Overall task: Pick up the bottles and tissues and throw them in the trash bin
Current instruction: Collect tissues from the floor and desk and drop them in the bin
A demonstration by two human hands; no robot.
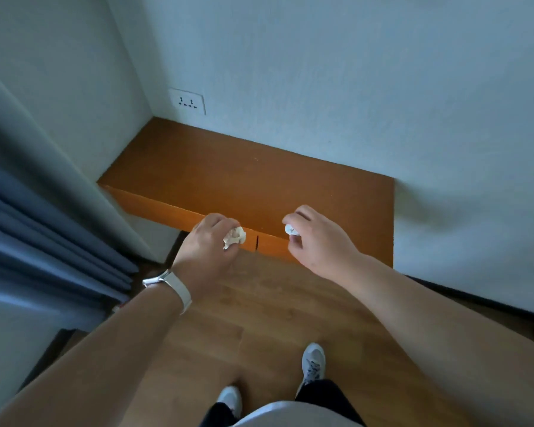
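Note:
My left hand (208,241) grips a crumpled white tissue (235,237), which sticks out between its curled fingers. A smaller white tissue ball (291,229) is pinched in the fingertips of my right hand (316,241). Both hands hover over the front edge of a low orange wooden shelf (244,177) in the room's corner. A white watch band wraps my left wrist. No bottle and no trash bin show in this view.
White walls close in the shelf at the back and right, with a power socket (187,101) low on the back wall. Blue curtains (43,241) hang at the left. Below is wooden floor (259,318), where my feet in white shoes stand.

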